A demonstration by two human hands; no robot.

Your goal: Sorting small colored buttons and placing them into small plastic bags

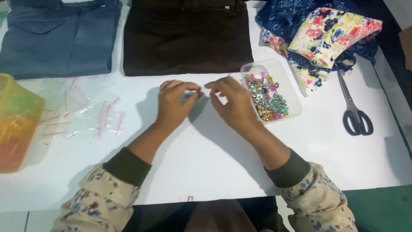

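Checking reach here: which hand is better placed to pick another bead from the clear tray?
Right, probably. The right hand sits just beside the clear tray of coloured beads; the left hand is farther away, on the right hand's other side.

Cloth, clear plastic and metal on a matt white table [206, 172]

Folded trousers [186, 36] looked soft, matt cloth; the tray [292, 92] and bags [81, 114] were glossy clear plastic; scissors [354, 107] had dull metal blades.

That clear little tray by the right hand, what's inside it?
The clear tray holds a heap of small shiny pieces in silver, pink, teal and amber, piled toward its near end. What lies beneath the heap is covered.
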